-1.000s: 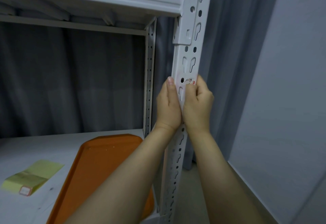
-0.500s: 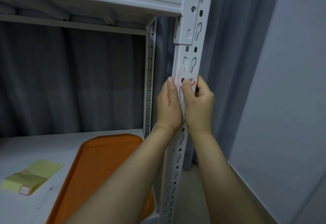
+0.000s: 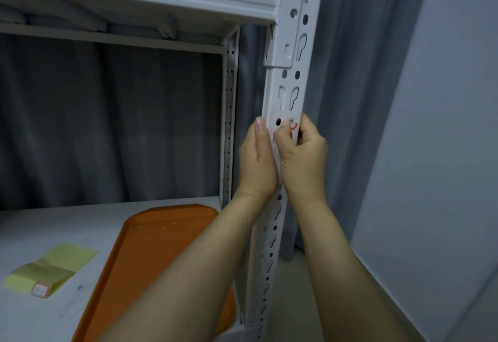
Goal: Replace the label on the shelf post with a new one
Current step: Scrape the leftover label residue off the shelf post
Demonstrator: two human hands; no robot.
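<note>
The old label (image 3: 293,125) was seemingly being picked off the shelf post (image 3: 289,93).
Right hand (image 3: 303,158) pinched its edge; left hand (image 3: 257,164) braced the post, grip hidden. Next: likely a slow peel.

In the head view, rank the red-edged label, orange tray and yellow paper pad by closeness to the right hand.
1. The label, on the shelf post, at the right hand thumb.
2. The orange tray, lower left, on the shelf board.
3. The yellow paper pad, farther left, beyond the tray.
</note>
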